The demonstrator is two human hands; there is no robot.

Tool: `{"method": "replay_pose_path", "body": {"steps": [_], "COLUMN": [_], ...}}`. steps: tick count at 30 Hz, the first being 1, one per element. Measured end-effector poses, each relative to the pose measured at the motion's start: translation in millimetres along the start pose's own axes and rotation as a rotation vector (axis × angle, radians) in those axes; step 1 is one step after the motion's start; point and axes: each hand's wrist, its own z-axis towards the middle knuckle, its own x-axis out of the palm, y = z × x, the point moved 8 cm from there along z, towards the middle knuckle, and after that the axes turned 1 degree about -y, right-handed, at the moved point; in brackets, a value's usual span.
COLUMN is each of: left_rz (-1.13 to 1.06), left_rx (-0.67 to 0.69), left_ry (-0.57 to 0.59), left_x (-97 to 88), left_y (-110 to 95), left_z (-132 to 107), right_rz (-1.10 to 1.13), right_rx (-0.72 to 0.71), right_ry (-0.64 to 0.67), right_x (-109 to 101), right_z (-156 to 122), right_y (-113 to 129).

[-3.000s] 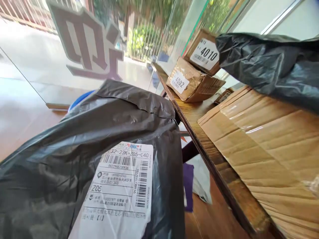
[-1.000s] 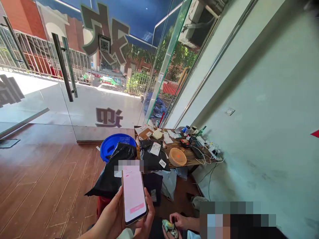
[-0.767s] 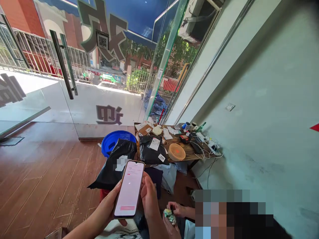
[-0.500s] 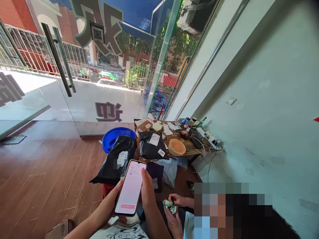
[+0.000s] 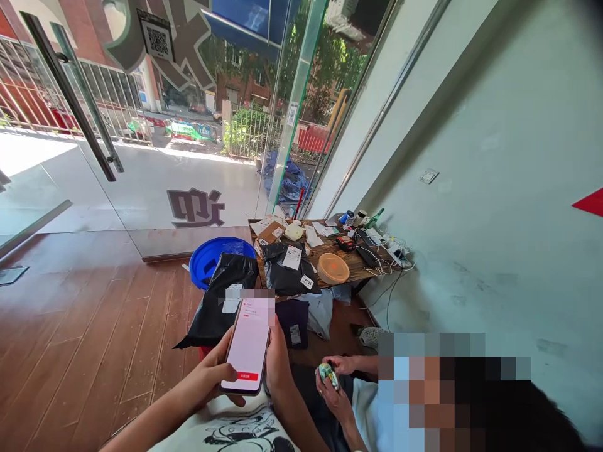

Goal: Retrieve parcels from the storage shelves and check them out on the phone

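Note:
A smartphone point(image 5: 250, 342) with a pale pink screen and a red button near its bottom is held upright between my two hands. My left hand point(image 5: 219, 373) grips its left side, with the thumb over the lower screen by the red button. Along the right edge, my right hand point(image 5: 277, 351) is closed around the phone; part of its thumb is blurred out. Just beyond the phone lie a black plastic mailer bag point(image 5: 226, 298) with a white label and a second black parcel point(image 5: 287, 270) on the wooden table point(image 5: 362, 267).
A blue bin point(image 5: 200, 263) stands left of the table. On the table are a round orange-lidded container point(image 5: 333, 269), a small cardboard box point(image 5: 271, 232) and tangled cables. At right, a seated person's hands point(image 5: 336, 389) hold a colourful packet. Glass doors point(image 5: 188, 169) stand ahead.
My left thumb has moved onto the lower part of the screen, and the button there now shows a stronger red. The view has shifted slightly.

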Motion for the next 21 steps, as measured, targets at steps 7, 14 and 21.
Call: {"method": "replay_pose_path", "body": {"steps": [7, 14, 21], "left_rz": [0.049, 0.136, 0.309], "left_rx": [-0.046, -0.074, 0.041], "left_ry": [0.032, 0.087, 0.107], "left_x": [-20.3, -29.3, -38.3], "left_y": [-7.7, -8.8, -6.0], "left_z": [7.3, 7.1, 3.7], "right_rz": [-0.036, 0.006, 0.137], "right_rx": [-0.148, -0.166, -0.056], "right_ry": [0.069, 0.124, 0.064], "right_x": [87.9, 258.9, 262.0], "right_z": [-12.2, -12.3, -19.0], "right_y": [37.9, 58.7, 50.3]}}
